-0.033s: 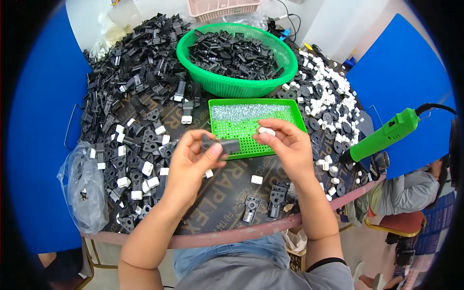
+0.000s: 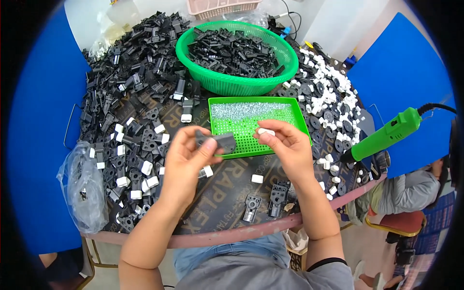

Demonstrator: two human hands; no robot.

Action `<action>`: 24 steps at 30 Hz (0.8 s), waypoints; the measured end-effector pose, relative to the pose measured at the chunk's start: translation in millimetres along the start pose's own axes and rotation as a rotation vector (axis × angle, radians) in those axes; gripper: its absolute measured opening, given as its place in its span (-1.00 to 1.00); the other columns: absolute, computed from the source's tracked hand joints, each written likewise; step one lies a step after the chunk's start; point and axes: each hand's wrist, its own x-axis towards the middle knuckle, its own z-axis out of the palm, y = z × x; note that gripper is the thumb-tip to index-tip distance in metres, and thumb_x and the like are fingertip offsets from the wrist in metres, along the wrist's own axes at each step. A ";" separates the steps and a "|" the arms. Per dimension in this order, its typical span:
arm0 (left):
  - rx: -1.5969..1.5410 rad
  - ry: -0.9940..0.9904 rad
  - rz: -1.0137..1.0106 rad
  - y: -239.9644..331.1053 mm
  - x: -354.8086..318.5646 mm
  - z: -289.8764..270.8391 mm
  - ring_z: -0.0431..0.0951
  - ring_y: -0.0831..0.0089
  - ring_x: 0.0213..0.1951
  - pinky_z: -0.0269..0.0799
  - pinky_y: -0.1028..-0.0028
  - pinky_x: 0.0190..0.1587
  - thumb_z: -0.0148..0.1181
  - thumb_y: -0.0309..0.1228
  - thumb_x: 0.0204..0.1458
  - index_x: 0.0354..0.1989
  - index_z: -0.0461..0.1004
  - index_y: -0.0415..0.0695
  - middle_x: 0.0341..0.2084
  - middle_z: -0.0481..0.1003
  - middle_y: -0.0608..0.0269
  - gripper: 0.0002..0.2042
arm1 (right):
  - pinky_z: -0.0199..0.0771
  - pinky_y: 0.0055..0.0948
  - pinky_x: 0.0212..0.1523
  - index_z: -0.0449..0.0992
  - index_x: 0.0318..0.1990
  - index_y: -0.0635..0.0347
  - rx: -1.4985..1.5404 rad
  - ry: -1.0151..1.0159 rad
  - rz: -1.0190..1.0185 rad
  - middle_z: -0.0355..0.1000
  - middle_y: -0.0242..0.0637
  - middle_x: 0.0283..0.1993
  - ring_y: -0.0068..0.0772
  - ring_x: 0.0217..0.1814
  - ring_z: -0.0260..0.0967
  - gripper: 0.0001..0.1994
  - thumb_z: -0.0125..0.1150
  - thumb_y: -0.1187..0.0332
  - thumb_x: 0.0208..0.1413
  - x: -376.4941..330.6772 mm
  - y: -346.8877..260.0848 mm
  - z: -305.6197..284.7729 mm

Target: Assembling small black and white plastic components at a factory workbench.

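Note:
My left hand is closed round a black plastic housing, its thumb across the part and the rounded end pointing right. A small white plastic piece is pinched between the thumb and fingers of my right hand. Both hands hover over the near side of a green perforated tray, apart from each other. Small silvery screws lie heaped along the tray's far side. Nearer me on the table rest two black housings and a loose white block.
Black parts pile up at left, many with white ends. Behind the tray stands a green basket of black pieces. White pieces and black discs spread at right, beside a green electric screwdriver. A plastic bag lies at left.
My left hand has shifted slightly left, and the black housing in it has turned so a flatter side shows. My right hand has hardly moved with the white piece.

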 end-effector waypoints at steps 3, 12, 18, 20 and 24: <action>-0.068 0.152 0.070 8.5 7.3 -10.4 0.52 0.46 -0.25 0.48 0.49 -0.20 0.07 -0.45 0.13 -0.10 0.27 -0.15 -0.28 0.45 0.20 -0.80 | 0.42 -0.58 -0.13 0.48 -0.11 0.36 -0.032 0.000 0.052 0.47 -0.26 -0.16 -0.51 -0.15 0.44 -0.78 0.17 0.47 0.11 -0.9 -1.6 -4.1; 0.015 -0.128 0.079 -5.6 -7.7 6.4 0.42 0.54 -0.13 0.46 0.52 -0.13 0.09 -0.54 0.10 -0.11 0.32 -0.21 -0.17 0.38 0.26 -0.81 | 0.31 -0.61 -0.30 0.41 -0.08 0.26 0.406 0.000 0.217 0.42 -0.29 -0.23 -0.56 -0.35 0.30 -0.80 0.03 0.36 0.22 -13.5 13.8 18.8; 0.049 -0.128 0.093 -11.9 -6.0 7.7 0.43 0.50 -0.15 0.51 0.46 -0.16 0.12 -0.49 0.08 -0.14 0.32 -0.21 -0.21 0.37 0.23 -0.80 | 0.34 -0.60 -0.30 0.42 -0.08 0.30 0.649 -0.087 0.304 0.39 -0.34 -0.31 -0.55 -0.33 0.32 -0.80 0.05 0.40 0.20 -18.9 14.8 21.5; 0.050 -0.112 0.092 -10.3 -4.5 6.3 0.43 0.51 -0.16 0.51 0.47 -0.16 0.13 -0.49 0.08 -0.15 0.33 -0.21 -0.22 0.37 0.23 -0.80 | 0.38 -0.58 -0.29 0.42 -0.08 0.32 0.656 -0.087 0.323 0.40 -0.32 -0.30 -0.53 -0.32 0.36 -0.80 0.07 0.43 0.18 -17.8 11.3 20.6; 0.111 -0.094 0.109 -10.4 -1.9 2.4 0.45 0.51 -0.19 0.50 0.49 -0.17 0.14 -0.53 0.05 -0.17 0.35 -0.25 -0.25 0.40 0.23 -0.81 | 0.46 -0.52 -0.30 0.38 -0.12 0.35 0.333 -0.119 0.171 0.43 -0.21 -0.28 -0.45 -0.31 0.44 -0.80 0.14 0.57 0.09 -20.6 9.9 21.5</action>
